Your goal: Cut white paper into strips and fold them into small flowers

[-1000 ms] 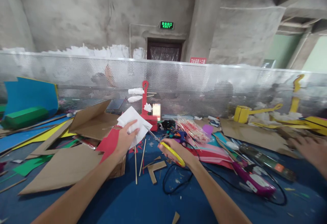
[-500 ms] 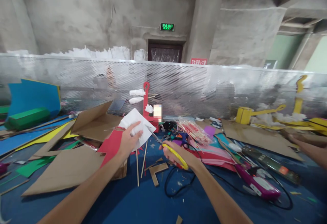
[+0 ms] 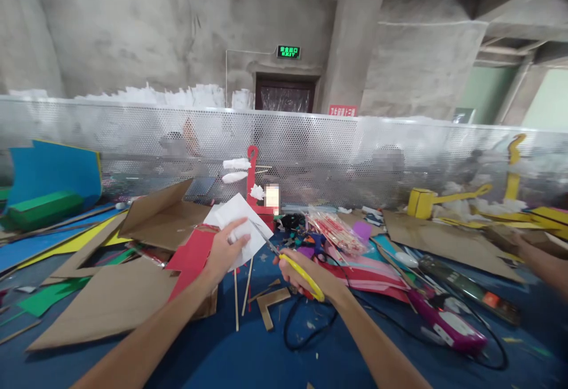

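Note:
White paper (image 3: 238, 208) is pinched in my left hand (image 3: 228, 246), held up above the blue table. My right hand (image 3: 298, 270) grips yellow-handled scissors (image 3: 307, 276), and their metal blades meet the paper's right side. Just behind the paper stands a red hooked upright (image 3: 251, 174) with white paper rolls (image 3: 236, 164) on its left. A red sheet (image 3: 195, 256) lies beneath my left wrist. Below the paper are thin wooden sticks (image 3: 236, 300) and an L-shaped cardboard piece (image 3: 267, 306).
Cardboard sheets (image 3: 106, 294) cover the left side. A bag of red-and-white sticks (image 3: 339, 230) lies right of centre. A purple glue gun (image 3: 448, 324) with a black cord is at the right, near another person's hand (image 3: 539, 259). A perforated metal screen (image 3: 177, 122) runs along the back.
The scissor blades reach a little differently across the paper, and the paper has tilted slightly. The whole view has shifted a little. Both hands keep their holds.

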Demonstrator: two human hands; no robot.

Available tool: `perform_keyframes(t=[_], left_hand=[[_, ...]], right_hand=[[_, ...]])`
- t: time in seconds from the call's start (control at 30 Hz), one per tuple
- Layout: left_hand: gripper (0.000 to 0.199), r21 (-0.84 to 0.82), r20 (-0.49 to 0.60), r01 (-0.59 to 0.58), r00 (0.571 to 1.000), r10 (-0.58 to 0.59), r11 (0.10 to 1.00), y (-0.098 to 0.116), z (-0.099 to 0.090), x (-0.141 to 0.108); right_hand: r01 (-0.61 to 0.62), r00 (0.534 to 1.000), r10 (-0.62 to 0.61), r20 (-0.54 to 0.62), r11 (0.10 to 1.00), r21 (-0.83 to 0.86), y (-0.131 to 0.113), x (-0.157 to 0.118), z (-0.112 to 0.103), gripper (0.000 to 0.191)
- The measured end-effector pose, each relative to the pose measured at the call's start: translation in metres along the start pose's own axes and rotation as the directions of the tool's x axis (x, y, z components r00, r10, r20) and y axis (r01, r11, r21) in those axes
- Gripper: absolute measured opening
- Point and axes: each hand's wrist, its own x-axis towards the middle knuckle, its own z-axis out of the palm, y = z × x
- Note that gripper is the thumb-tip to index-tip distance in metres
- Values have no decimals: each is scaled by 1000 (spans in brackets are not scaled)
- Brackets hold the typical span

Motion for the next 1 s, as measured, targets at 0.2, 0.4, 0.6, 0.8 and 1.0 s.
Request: perform_keyframes(t=[0.2,0.4,0.6,0.8,1.0], left_hand=[[48,10,-9,-19,1000,19,1000,-5,1,2],[50,-36,5,-5,1000,5,999,-4,2,1],[56,-32,-40,-12,999,11,999,-5,3,1],[58,-45,-14,-4,1000,3,999,-4,3,0],[61,-31,-3,-20,1000,20,999,8,7,-4]], right_hand=[[28,999,-31,-19,991,-130,-15,-2,2,41],[22,997,-34,-70,987,-161,-17,0,4,43],[31,996,-44,-79,988,-151,-12,1,1,41],[19,997,-27,-67,993,-118,-8,1,-1,38],[67,998,-68,-14,997,-41,-8,-3,-1,45]])
